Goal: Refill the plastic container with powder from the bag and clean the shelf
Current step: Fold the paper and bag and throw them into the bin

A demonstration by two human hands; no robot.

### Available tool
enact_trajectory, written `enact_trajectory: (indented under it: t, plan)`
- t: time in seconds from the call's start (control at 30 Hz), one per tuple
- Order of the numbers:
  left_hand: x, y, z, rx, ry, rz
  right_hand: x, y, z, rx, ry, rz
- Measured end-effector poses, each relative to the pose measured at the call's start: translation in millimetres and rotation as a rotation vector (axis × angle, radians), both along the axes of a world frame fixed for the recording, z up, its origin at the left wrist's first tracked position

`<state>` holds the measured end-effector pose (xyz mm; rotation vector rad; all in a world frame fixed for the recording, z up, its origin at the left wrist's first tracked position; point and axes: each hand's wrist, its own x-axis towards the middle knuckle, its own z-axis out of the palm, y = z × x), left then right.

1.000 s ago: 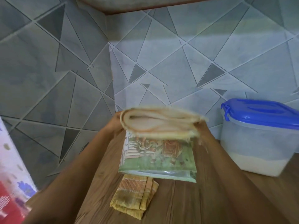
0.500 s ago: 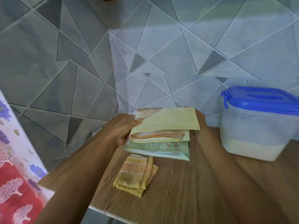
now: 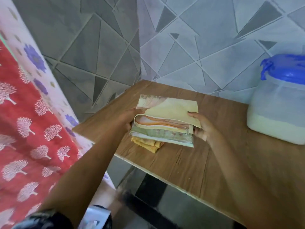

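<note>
Holding the bag (image 3: 166, 116) by its two ends, with the left hand (image 3: 128, 118) curled round the left edge, fingers tucked under and thumb on top, and the right hand (image 3: 202, 126) clasping the right edge in the same manner. Folded over on itself into a flat, layered packet: pale yellow on the top flap, cream and orange bands along the rolled fold facing the camera, a green printed panel on the lowest layer, with a whitish sealed hem at the bottom. Kept roughly level, close above the left part of the wooden shelf (image 3: 189, 162), near the corner of the grey tiled wall (image 3: 206, 47). Overlapping the folded yellow-orange cloth (image 3: 148, 145) lying on the shelf below; contact between the two not determinable. Standing well apart at the right end of the shelf: a translucent plastic container (image 3: 277, 103), closed with a blue lid (image 3: 287, 68) and filled in its lower part with white powder (image 3: 272, 128). Hanging at the left edge of the view: a red fabric (image 3: 24, 129) printed with white trees.
</note>
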<state>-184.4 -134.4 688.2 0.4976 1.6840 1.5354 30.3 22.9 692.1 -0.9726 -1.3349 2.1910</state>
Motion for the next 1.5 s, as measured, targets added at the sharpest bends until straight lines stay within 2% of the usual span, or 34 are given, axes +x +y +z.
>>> enact_trajectory:
  t: [0.33,0.6,0.73,0.93,1.03,1.13,1.33,1.5]
  plan:
    - [-23,-203,-17,0.049,-0.016,0.206,-67,-150,-25,0.004,-0.031,0.252]
    - [-15,-421,-77,-0.061,-0.307,0.237,-102,-336,-89,-0.033,-0.148,0.450]
    - [-5,-496,-112,-0.123,-0.406,0.323,-105,-401,-121,-0.063,-0.168,0.540]
    - [-8,-547,-155,-0.141,-0.478,0.390,-117,-449,-177,-0.183,-0.309,0.590]
    - [-22,-564,-183,-0.126,-0.509,0.470,-133,-461,-214,-0.266,-0.320,0.529]
    - [-42,-577,-219,-0.119,-0.550,0.544,-150,-470,-268,-0.321,-0.417,0.465]
    - [-87,-595,-328,-0.100,-0.661,0.679,-175,-499,-391,-0.332,-0.725,0.533]
    - [-110,-614,-439,-0.122,-0.631,0.809,-195,-545,-511,-0.258,-0.885,0.481]
